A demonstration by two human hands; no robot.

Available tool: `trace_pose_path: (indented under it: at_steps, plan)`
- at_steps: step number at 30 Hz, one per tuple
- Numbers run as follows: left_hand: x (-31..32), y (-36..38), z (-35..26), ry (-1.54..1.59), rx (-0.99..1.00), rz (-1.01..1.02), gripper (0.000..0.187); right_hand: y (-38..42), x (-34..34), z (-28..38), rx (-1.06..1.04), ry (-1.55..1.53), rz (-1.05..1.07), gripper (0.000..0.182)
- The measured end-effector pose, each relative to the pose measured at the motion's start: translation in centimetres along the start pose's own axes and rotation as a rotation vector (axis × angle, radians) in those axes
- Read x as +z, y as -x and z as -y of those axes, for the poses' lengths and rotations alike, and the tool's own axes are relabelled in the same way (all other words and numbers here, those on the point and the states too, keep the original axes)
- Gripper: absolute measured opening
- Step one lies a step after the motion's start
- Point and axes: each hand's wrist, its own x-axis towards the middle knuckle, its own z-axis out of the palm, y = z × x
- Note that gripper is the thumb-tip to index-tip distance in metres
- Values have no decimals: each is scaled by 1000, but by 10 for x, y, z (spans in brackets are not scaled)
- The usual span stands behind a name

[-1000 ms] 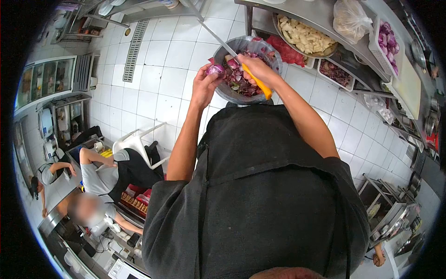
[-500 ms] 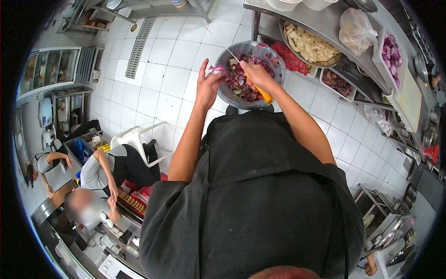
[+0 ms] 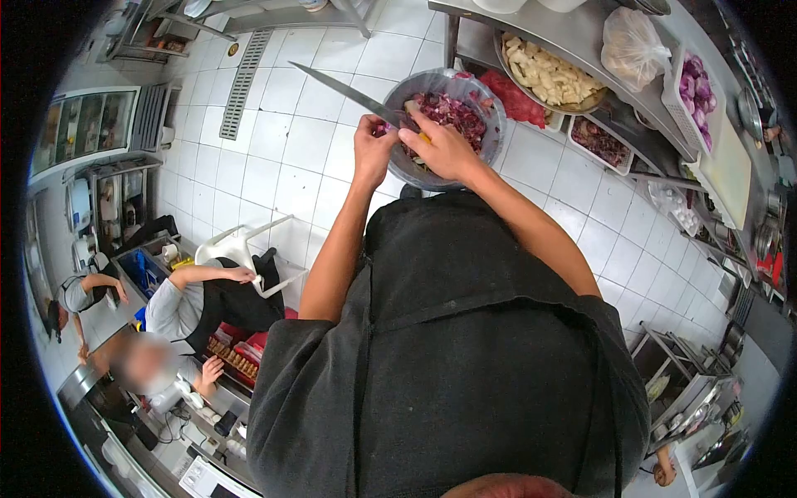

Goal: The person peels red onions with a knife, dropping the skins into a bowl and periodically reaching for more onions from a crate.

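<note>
In my right hand (image 3: 444, 153) is a kitchen knife (image 3: 342, 89), its long blade slanting up and left past the bin's rim. A bit of its yellow handle shows between my fingers. My left hand (image 3: 374, 151) is closed on a red onion (image 3: 380, 130), mostly hidden by the fingers, right beside the base of the blade. Both hands are close together over the left side of a grey bin (image 3: 496, 145). Purple onion peels and scraps (image 3: 457, 116) fill much of the bin.
To the right, a steel counter holds a crate of red onions (image 3: 696, 98), a plastic bag (image 3: 633, 51) and a cutting board (image 3: 724, 184). Below are a bowl of pale peeled pieces (image 3: 548, 76) and a red mesh sack (image 3: 519, 98). A co-worker (image 3: 174, 311) sits near a white chair (image 3: 241, 249).
My hands have come together, and the knife has swung so its blade shows broadside, pointing further left. The seated co-worker's hands have parted, one reaching toward the chair.
</note>
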Motion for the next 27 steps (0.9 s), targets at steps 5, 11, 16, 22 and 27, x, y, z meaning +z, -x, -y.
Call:
trace_pose_path:
  at_steps: [5, 11, 16, 22, 27]
  plan:
    - [4, -1, 0, 54, 39, 18, 31, 1, 8, -6, -65, 93, -53, 69]
    - [6, 1, -1, 32, 30, -18, 28, 1, 10, -7, -79, 120, -69, 64]
    - [1, 3, 0, 27, 60, -23, 28, 1, 7, 2, -36, 81, -44, 62]
    - [-2, 8, -4, 47, 25, 20, 31, -9, 15, -9, -52, -130, -111, 57]
    - [-10, 19, -4, 336, -13, 97, 37, -10, -11, -11, 291, -494, 36, 52]
